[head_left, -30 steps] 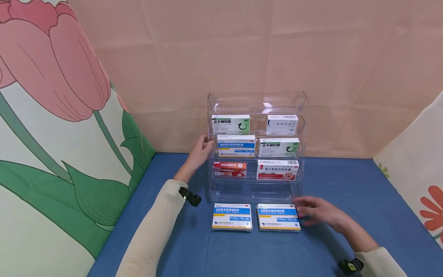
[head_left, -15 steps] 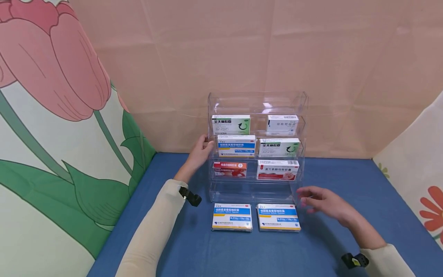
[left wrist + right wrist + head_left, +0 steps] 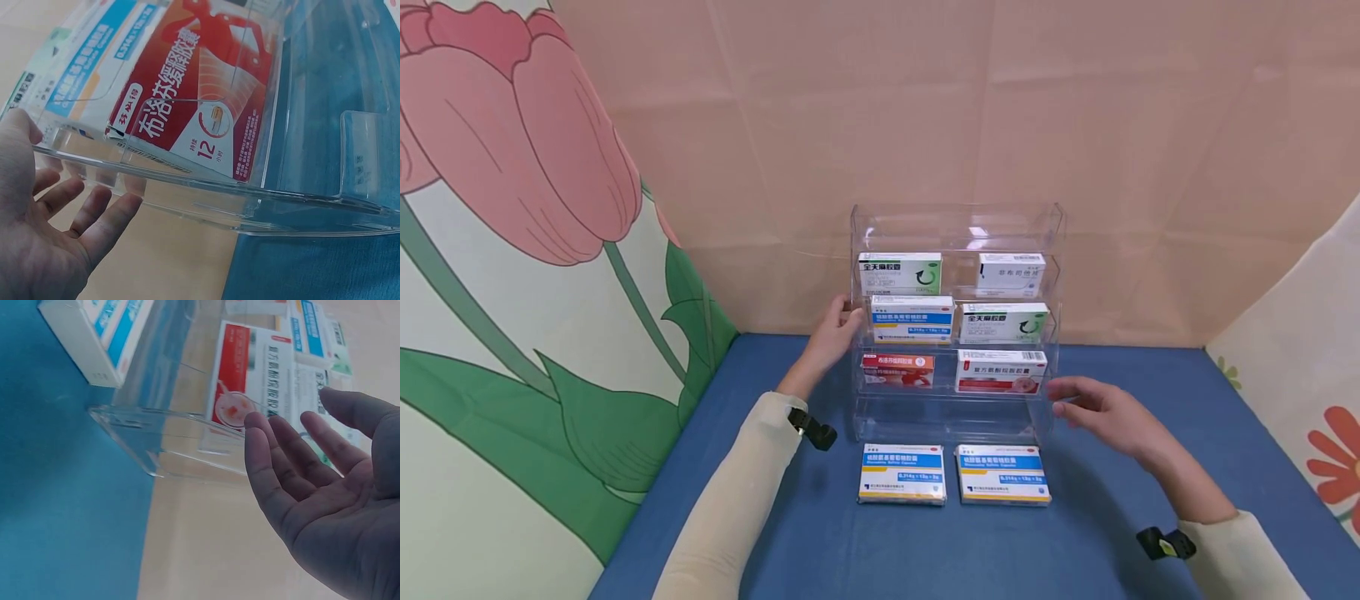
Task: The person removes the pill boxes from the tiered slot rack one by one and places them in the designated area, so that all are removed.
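Note:
A clear tiered display rack (image 3: 955,417) stands on the table with medicine boxes in three of its tiers. My left hand (image 3: 833,333) holds the rack's left side, the thumb at the edge and the fingers along the side wall (image 3: 187,178). Close beside it sit a red medicine box (image 3: 194,94) and a blue-and-white box (image 3: 912,321). My right hand (image 3: 1101,410), holding nothing, hovers by the rack's lower right side with fingers loosely bent, near a white-and-red box (image 3: 1000,372). Two blue-and-white boxes, left (image 3: 902,475) and right (image 3: 1003,476), lie flat in front of the rack.
The upper tiers hold a green-and-white box (image 3: 900,273), a small white box (image 3: 1010,275) and another green-and-white box (image 3: 1003,323). A blue cloth (image 3: 880,550) covers the table. Behind hangs a plain pinkish backdrop (image 3: 925,108), with a flower-print sheet (image 3: 535,167) at left.
My right hand has drawn away from the right flat box, rising and moving toward the rack's right side. My left hand stays at the rack's left side. The boxes keep their places.

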`<action>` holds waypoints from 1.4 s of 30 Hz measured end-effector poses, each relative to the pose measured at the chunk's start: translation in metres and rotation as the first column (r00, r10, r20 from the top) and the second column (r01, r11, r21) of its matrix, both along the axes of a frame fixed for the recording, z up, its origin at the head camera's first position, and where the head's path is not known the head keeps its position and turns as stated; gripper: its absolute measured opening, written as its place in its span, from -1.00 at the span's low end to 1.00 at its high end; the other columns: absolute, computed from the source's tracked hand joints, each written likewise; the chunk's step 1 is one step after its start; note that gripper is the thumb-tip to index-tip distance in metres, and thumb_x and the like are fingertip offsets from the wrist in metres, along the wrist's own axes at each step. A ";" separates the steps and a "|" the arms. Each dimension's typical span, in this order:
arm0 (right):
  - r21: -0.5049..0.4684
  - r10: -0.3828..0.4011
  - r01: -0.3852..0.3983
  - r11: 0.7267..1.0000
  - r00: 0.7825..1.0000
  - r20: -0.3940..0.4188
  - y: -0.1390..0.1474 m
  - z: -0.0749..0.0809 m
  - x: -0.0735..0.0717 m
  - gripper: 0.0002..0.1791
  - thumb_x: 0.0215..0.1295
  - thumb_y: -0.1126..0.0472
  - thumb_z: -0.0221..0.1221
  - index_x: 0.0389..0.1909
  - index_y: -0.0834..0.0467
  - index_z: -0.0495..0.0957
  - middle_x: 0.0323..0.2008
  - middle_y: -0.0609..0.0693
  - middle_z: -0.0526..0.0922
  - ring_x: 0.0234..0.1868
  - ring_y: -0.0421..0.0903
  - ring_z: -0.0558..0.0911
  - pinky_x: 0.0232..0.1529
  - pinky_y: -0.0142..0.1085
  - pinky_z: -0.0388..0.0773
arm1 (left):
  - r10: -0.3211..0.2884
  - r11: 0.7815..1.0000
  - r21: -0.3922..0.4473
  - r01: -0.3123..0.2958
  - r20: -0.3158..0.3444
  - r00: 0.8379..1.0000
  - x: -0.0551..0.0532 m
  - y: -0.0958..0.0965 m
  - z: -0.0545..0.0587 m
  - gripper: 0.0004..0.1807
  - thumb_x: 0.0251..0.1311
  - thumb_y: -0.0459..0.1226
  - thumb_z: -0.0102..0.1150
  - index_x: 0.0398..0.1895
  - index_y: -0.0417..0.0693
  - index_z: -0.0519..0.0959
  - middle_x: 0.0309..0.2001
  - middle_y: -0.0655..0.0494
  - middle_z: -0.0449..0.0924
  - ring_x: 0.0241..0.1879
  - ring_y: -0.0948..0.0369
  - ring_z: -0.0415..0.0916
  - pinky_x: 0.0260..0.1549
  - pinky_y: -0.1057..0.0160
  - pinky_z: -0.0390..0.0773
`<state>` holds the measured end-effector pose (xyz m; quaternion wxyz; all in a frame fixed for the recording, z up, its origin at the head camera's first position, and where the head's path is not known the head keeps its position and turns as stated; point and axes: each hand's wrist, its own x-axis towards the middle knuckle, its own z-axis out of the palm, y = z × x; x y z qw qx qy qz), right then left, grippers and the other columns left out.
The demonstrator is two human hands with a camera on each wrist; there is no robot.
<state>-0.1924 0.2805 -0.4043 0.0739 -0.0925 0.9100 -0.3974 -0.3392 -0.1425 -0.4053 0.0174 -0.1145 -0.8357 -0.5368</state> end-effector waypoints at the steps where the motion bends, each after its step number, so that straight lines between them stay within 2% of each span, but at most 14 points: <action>1: 0.014 -0.002 0.002 1.000 1.000 -0.019 0.000 0.002 -0.001 -0.41 0.44 -0.07 0.20 0.37 0.14 0.44 0.22 0.22 0.57 0.00 0.06 0.65 -0.06 -0.05 0.65 | -0.001 1.000 0.001 0.001 0.000 1.000 0.000 0.000 0.000 -0.48 0.52 -0.04 -0.07 0.41 -0.06 0.24 0.23 -0.14 0.38 0.06 -0.05 0.47 -0.12 0.02 0.57; 8: 0.129 -0.004 0.025 0.991 0.987 -0.161 -0.004 0.015 -0.008 -0.49 0.43 0.07 0.23 0.34 0.12 0.48 0.19 0.24 0.59 0.07 0.20 0.60 -0.14 -0.01 0.66 | 0.000 1.000 -0.002 0.000 0.001 1.000 0.001 0.000 0.000 -0.48 0.53 -0.05 -0.08 0.42 -0.07 0.23 0.25 -0.16 0.37 0.06 -0.06 0.47 -0.14 0.05 0.56; 13: 0.158 0.003 0.031 0.987 0.977 -0.212 -0.006 0.021 -0.015 -0.47 0.42 0.09 0.25 0.35 0.14 0.46 0.13 0.27 0.62 0.02 0.22 0.64 -0.19 -0.01 0.65 | 0.000 1.000 -0.003 0.000 -0.001 1.000 0.001 0.000 -0.002 -0.49 0.52 -0.05 -0.07 0.40 -0.07 0.24 0.24 -0.15 0.36 0.03 -0.05 0.47 -0.13 0.06 0.54; 21: 0.189 0.010 0.036 0.981 0.972 -0.236 -0.012 0.031 -0.026 -0.47 0.43 0.11 0.24 0.36 0.17 0.46 0.19 0.27 0.58 0.06 0.24 0.62 -0.14 0.07 0.65 | 0.000 1.000 0.015 0.000 0.016 1.000 0.001 0.000 -0.002 -0.48 0.51 -0.04 -0.07 0.41 -0.04 0.23 0.24 -0.14 0.37 0.08 -0.05 0.46 -0.11 0.01 0.57; 31: 0.177 0.047 0.002 0.984 0.961 -0.272 -0.024 0.040 -0.032 -0.48 0.39 0.18 0.26 0.33 0.24 0.48 0.19 0.31 0.55 0.03 0.27 0.62 -0.14 0.05 0.67 | -0.001 1.000 0.006 0.001 0.000 1.000 0.001 0.001 -0.001 -0.47 0.51 -0.05 -0.06 0.41 -0.07 0.24 0.20 -0.16 0.39 0.04 -0.04 0.46 -0.15 0.08 0.56; 42: 0.147 0.082 -0.039 0.988 0.950 -0.302 -0.040 0.037 -0.042 -0.48 0.38 0.23 0.27 0.30 0.30 0.48 0.15 0.29 0.58 0.07 0.24 0.60 0.01 0.12 0.62 | -0.001 1.000 0.008 0.001 -0.002 1.000 0.002 0.001 0.000 -0.48 0.52 -0.05 -0.07 0.41 -0.06 0.25 0.22 -0.15 0.39 0.05 -0.04 0.46 -0.15 0.09 0.54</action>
